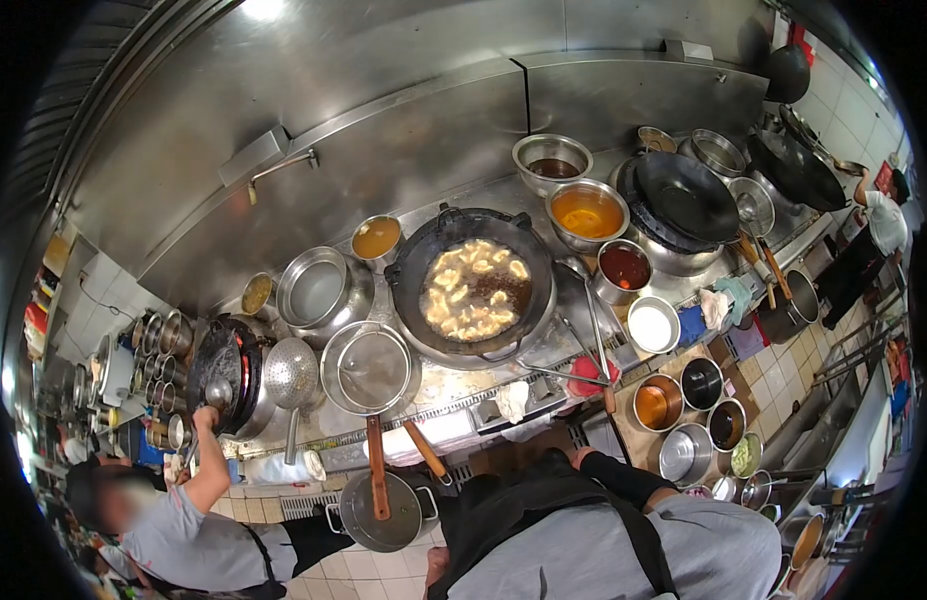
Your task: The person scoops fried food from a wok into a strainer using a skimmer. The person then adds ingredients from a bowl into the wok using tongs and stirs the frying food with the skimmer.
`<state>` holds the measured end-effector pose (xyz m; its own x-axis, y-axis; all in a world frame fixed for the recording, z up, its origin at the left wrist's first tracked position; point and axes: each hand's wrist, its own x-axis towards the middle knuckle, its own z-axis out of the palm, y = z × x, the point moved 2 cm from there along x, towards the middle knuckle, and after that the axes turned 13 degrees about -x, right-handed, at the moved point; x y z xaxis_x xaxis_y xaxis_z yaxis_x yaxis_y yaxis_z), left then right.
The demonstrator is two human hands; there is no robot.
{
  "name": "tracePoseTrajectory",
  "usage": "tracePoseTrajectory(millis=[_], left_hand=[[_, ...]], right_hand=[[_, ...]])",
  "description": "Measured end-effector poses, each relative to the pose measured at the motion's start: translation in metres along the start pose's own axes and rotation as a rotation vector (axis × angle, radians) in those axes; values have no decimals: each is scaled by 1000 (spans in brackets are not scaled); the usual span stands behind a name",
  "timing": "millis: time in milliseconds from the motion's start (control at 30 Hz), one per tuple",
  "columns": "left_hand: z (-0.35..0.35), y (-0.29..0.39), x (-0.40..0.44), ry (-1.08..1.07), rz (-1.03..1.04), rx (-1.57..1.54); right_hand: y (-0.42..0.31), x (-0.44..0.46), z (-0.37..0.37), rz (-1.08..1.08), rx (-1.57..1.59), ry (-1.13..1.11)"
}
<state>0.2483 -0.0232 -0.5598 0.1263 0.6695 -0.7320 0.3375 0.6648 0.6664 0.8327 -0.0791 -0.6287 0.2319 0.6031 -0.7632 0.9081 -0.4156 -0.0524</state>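
Pale pieces of food (473,290) bubble in oil inside a large black wok (408,290) on the range in front of me. My right hand (581,457) shows only as a small patch beyond a black sleeve, close to the range's front edge; its fingers are hidden. Low beside my apron, my left hand (436,565) is partly in view, below a deep pot (383,535), and its fingers cannot be made out. Nothing held is visible in either one. A ladle (591,310) rests right of the wok, near a red cloth (587,374).
A wire strainer (365,370) and a perforated skimmer (291,372) lie left of the wok. Bowls of sauce (587,212) stand at its right, with more pots (658,402) on a side counter. At left, a co-worker (208,525) reaches toward another wok (215,365).
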Motion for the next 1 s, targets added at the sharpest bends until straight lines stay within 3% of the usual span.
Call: tracePoseTrajectory(millis=[733,900,1000], left_hand=[[28,37,-43,120,-166,173],[30,0,0,-43,142,-25],[32,18,-11,-472,539,-389]], right_hand=[[-3,-4,2,-46,-101,1],[1,-9,-2,-39,-40,17],[-2,-23,-14,-28,3,23]])
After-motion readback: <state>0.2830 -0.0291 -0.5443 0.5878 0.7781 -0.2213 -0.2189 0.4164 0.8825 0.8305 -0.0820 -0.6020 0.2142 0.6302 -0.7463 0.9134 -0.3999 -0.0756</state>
